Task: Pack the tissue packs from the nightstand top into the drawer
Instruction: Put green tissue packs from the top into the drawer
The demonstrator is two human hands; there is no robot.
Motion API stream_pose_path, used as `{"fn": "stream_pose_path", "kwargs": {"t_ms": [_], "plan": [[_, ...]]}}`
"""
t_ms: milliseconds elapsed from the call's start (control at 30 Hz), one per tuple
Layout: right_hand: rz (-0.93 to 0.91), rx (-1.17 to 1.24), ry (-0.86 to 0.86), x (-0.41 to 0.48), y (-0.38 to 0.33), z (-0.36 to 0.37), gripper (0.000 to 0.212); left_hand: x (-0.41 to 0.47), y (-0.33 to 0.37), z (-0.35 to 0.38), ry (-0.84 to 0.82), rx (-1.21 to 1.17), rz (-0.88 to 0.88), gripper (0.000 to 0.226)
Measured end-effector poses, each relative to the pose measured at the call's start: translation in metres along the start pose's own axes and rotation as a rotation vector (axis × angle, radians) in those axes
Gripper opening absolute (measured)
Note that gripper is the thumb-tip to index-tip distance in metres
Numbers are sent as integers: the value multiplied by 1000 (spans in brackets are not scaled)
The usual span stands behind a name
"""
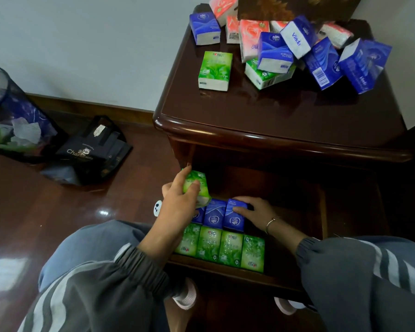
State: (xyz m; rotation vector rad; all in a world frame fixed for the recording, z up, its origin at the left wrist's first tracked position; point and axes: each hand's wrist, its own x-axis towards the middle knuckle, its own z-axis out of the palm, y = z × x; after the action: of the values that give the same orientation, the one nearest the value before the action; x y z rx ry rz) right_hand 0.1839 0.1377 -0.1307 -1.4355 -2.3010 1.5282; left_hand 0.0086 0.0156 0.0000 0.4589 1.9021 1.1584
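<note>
The dark wooden nightstand (273, 121) has its drawer (316, 212) pulled out below the top. Inside the drawer stands a front row of green tissue packs (219, 250) and behind it a row of blue packs (213, 215). My left hand (177, 204) holds a green tissue pack (197, 185) over the drawer's left side. My right hand (254, 210) presses its fingers on the rightmost blue pack (235, 216). On the top lie a single green pack (215, 70) and a heap of blue, pink and green packs (297, 49).
A mesh waste bin (12, 116) and a black bag (94, 152) sit on the glossy wooden floor at left. My knees in grey trousers frame the drawer. A dark box (297, 6) stands at the back of the nightstand.
</note>
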Motion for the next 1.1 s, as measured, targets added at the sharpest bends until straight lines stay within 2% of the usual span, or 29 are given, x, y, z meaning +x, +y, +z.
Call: {"fn": "stream_pose_path", "kwargs": {"t_ms": [133,200,267,333,400,467,533,600,667,767,833,967,1033,1100], "plan": [[-18,-156,-129,-5,4,7,53,-1,0,1,-36,-5,-7,54],[44,-248,-189,-5,5,8,60,-1,0,2,-67,-32,-6,63],[123,-335,-168,-6,4,7,62,-1,0,5,-95,-88,-7,69],[136,-335,-46,-11,-8,4,60,0,-2,7,-115,-129,-1,75],[81,-199,158,-20,-30,2,46,0,-2,6,-149,-158,-10,85],[50,86,340,-36,-59,2,33,-3,-1,6,-184,-180,-16,90],[36,344,426,-56,-87,-4,25,-4,-3,8,-222,-236,2,81],[10,495,393,-76,-109,-15,20,-7,-3,11,-281,-228,48,67],[-8,545,311,-94,-122,-29,30,-13,0,13,-363,-167,93,58],[-16,544,325,-121,-130,-46,18,-27,-1,16,-444,-173,115,47],[21,591,355,-138,-130,-50,18,-40,0,20,-442,-262,119,39],[135,1034,428,-162,-130,-56,10,-56,10,27,-372,-566,45,34],[145,1145,468,-173,-130,-65,10,-62,14,26,-341,-619,20,20],[125,1178,482,-184,-128,-74,11,-70,17,25,-346,-608,19,25]]}}
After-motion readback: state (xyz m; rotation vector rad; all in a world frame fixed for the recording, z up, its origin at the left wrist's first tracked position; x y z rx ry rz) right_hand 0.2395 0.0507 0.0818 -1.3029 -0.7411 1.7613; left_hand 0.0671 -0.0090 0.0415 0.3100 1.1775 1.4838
